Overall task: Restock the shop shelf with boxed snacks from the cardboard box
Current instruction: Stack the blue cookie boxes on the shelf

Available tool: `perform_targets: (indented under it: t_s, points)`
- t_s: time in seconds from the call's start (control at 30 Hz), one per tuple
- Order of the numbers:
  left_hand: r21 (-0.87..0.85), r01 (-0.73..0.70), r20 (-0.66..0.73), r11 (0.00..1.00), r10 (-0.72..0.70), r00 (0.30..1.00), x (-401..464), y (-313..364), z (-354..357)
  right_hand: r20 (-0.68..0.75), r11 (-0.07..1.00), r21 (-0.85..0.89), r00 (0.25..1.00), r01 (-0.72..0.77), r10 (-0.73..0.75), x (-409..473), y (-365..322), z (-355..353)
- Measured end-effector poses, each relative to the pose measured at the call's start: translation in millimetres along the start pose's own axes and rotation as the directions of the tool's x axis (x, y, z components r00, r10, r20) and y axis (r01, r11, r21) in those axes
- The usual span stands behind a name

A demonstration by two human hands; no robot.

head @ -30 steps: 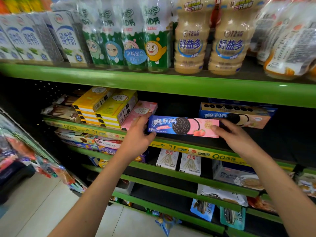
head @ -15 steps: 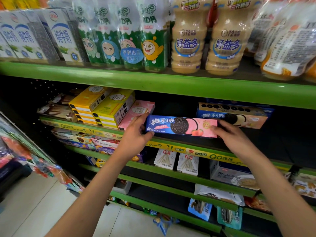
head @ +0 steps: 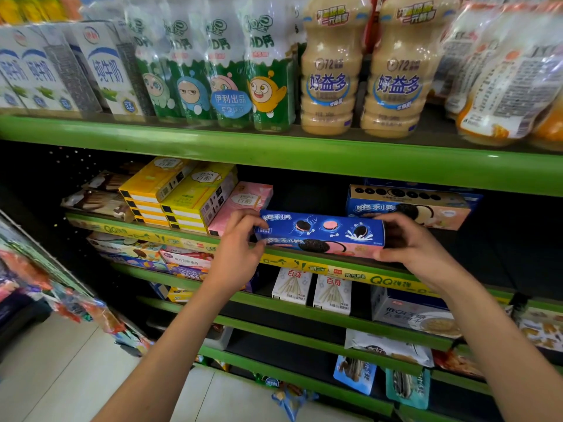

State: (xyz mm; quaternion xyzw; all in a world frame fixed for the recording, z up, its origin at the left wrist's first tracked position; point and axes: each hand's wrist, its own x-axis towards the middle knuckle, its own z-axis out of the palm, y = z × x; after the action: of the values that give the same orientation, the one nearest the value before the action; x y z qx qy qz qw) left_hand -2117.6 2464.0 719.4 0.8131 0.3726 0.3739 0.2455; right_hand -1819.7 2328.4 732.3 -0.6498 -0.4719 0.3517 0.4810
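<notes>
Looking down from the head camera, the view took in both bare hands at the ends of a long blue-and-pink biscuit box [head: 320,234]; the box lay lengthwise at the front edge of the green shelf [head: 292,259], its blue top face tipped toward the camera. The left hand [head: 240,248] pinched the box's left end, thumb below and fingers curled over the top corner; the right hand [head: 408,242] clasped the right end, fingers wrapped over the top and thumb pressed against the pink front. Just beyond the left hand's fingertips lay a pink box [head: 243,202], touching or nearly touching the held box; farther left of that hand stood two stacks of yellow boxes [head: 182,196]. Behind and to the right of the right hand rested another blue biscuit box [head: 408,205], set deeper on the same shelf. Above both hands, the upper shelf carried milk cartons [head: 61,68], green drink packs [head: 219,77] and beige bottles [head: 362,74]. Below the wrists, two small white boxes [head: 310,287] stood on the next shelf down.
</notes>
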Motion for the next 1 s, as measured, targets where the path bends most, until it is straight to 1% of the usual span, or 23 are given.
perform_targets:
  t_s: [0.1,0.67,0.8,0.93,1.0]
  points:
    - [-0.024,-0.015,-0.026,1.000,0.014,1.000,-0.8,1.5,0.9,0.008,1.000,-0.005,1.000,0.014,-0.014,0.1,2.3,-1.3]
    - [-0.022,0.006,-0.034,1.000,-0.006,0.999,-2.1,3.7,1.5,-0.001,1.000,-0.003,1.000,0.014,-0.014,0.8,2.8,-1.4]
    - [0.031,0.012,-0.053,0.999,-0.010,0.999,-1.4,2.9,2.5,-0.011,1.000,-0.008,1.000,0.019,-0.019,1.1,2.8,-0.7]
    - [0.137,0.013,-0.118,0.991,0.003,0.993,3.2,1.8,-5.5,-0.012,0.999,-0.023,0.999,0.029,-0.030,0.7,0.9,0.6]
    - [0.162,0.012,-0.114,0.987,0.006,0.993,7.6,-0.5,-13.2,-0.010,0.999,-0.025,1.000,0.023,-0.023,0.0,-0.5,1.1]
